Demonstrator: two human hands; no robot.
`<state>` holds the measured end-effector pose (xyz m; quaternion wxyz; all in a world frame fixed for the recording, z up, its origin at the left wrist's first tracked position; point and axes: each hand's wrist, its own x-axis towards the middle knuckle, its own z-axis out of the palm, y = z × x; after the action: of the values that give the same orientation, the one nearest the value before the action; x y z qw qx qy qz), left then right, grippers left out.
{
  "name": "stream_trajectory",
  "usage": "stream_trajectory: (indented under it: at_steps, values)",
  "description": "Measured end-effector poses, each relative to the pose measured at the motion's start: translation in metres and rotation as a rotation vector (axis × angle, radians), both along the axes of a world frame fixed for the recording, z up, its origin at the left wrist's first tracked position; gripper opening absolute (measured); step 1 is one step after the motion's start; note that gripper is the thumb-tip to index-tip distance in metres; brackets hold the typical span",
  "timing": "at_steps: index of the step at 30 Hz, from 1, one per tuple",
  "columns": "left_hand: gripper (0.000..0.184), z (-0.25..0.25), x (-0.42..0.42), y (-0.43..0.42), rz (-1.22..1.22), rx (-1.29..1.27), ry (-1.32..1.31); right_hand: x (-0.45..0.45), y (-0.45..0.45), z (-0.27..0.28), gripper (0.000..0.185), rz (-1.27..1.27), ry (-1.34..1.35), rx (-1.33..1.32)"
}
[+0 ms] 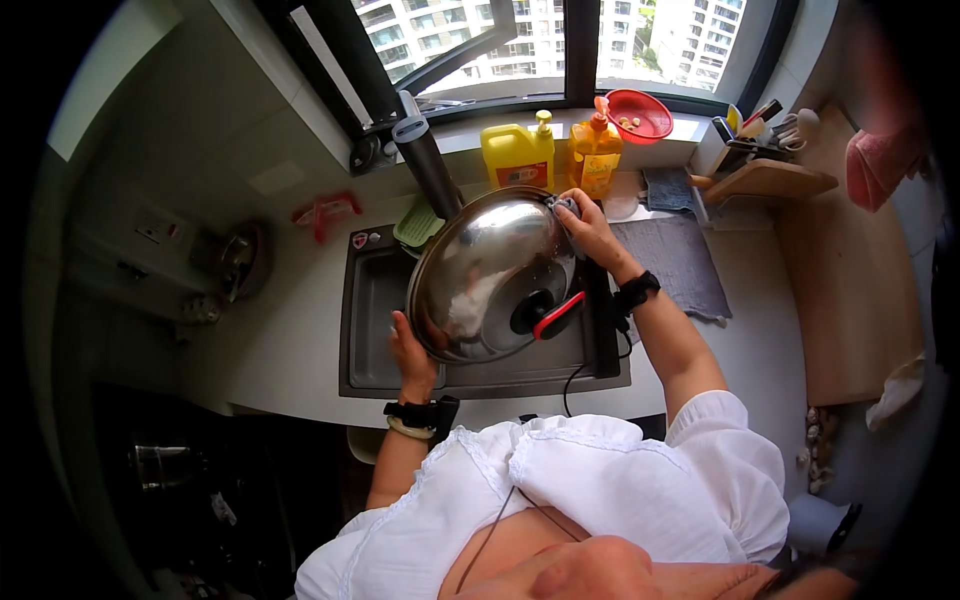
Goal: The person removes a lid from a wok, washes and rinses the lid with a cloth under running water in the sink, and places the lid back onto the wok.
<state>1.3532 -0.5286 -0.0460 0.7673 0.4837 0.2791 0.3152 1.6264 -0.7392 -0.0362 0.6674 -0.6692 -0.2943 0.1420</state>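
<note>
A large domed steel pot lid with a black and red handle is held tilted over the dark sink. My left hand grips the lid's lower left rim, with the fingers partly hidden behind it. At the upper right rim, my right hand pinches a small grey pad against the metal. Its exact kind is too small to make out, perhaps a scrubber or folded cloth. Small drops show on the lid's surface near that hand.
Behind the sink stand a dark faucet column, a yellow jug, an orange soap bottle and a red bowl. A green rack is left of the lid. Right lie a grey cloth and a wooden board.
</note>
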Motion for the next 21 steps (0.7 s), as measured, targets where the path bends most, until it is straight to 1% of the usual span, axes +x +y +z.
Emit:
stream_trajectory:
  at_steps: [2,4,5,8,11,13,14,16,17,18,19,21]
  values:
    - [0.063,-0.010,0.004,0.003,0.023,0.077,-0.030,0.001,0.001,0.007,0.015,-0.004,-0.090,0.005]
    - [0.064,0.000,0.001,0.021,-0.233,0.284,0.009,-0.005,-0.001,0.025,0.015,-0.031,-0.219,-0.024]
    - [0.064,0.007,-0.002,0.026,-0.356,0.384,0.033,-0.008,0.002,0.026,0.015,-0.032,-0.329,-0.031]
    - [0.067,0.035,0.018,0.024,-0.479,0.672,0.187,-0.021,0.019,0.029,0.019,-0.061,-0.672,-0.010]
    - [0.071,0.037,0.041,0.007,-0.352,0.697,0.292,-0.025,0.028,0.022,0.019,-0.129,-0.681,-0.066]
    - [0.071,0.047,0.045,-0.003,-0.283,0.646,0.311,-0.027,0.032,0.020,0.017,-0.189,-0.663,-0.099]
    - [0.072,0.049,0.047,-0.008,-0.251,0.620,0.318,-0.031,0.035,0.020,0.016,-0.225,-0.695,-0.077]
    - [0.072,0.040,0.051,-0.012,-0.219,0.636,0.335,-0.054,0.046,0.029,0.013,-0.300,-0.758,-0.039]
    - [0.073,0.036,0.052,-0.013,-0.201,0.644,0.342,-0.071,0.051,0.038,0.011,-0.281,-0.745,-0.025]
    - [0.073,0.036,0.055,-0.014,-0.215,0.608,0.321,-0.089,0.056,0.045,0.014,-0.231,-0.820,-0.043]
    - [0.074,0.036,0.057,-0.014,-0.230,0.571,0.302,-0.107,0.064,0.046,0.021,-0.117,-0.905,0.001]
    - [0.074,0.036,0.059,-0.018,-0.232,0.515,0.263,-0.139,0.073,0.037,0.020,-0.026,-1.128,-0.092]
